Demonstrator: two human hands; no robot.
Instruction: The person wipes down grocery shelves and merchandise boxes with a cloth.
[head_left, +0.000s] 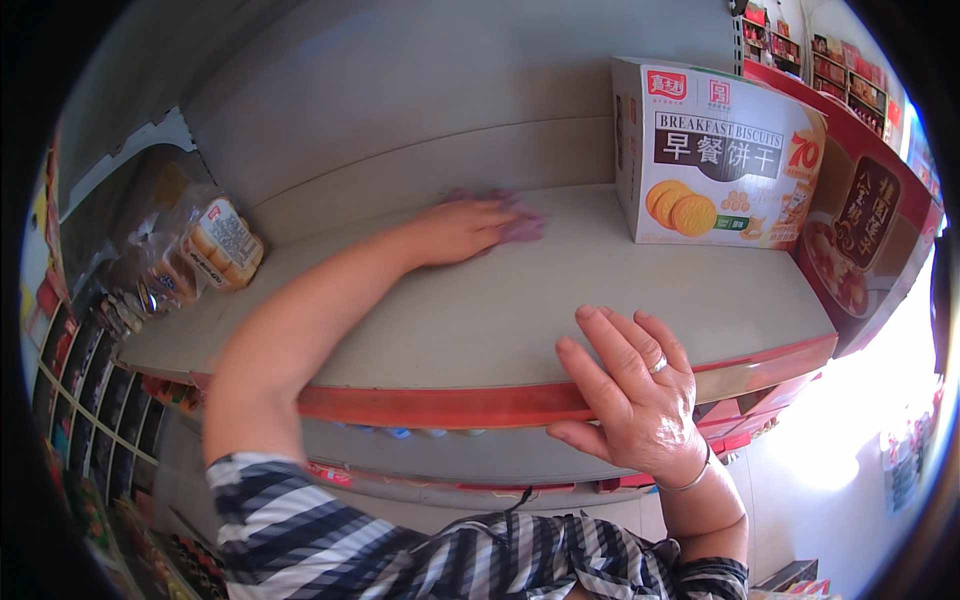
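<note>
My left hand (461, 231) reaches deep across a grey metal shelf board (450, 322) and presses a purple cloth (521, 219) down near the back panel. Part of the cloth is covered by the fingers, and both look slightly blurred. My right hand (637, 394), with a ring and a bracelet on it, hovers over or touches the shelf's red front edge (450, 405); which one I cannot tell. Its fingers are apart and it holds nothing. A white carton of biscuits (720, 157) stands upright on the board at the right, beyond the right hand.
Packaged bread (221, 244) and other bagged food (161, 277) sit at the shelf's left end. A red and brown carton (862, 232) stands beside the biscuit carton at the right end. A lower shelf (420, 454) runs below. Wire racks (82, 405) are at the far left.
</note>
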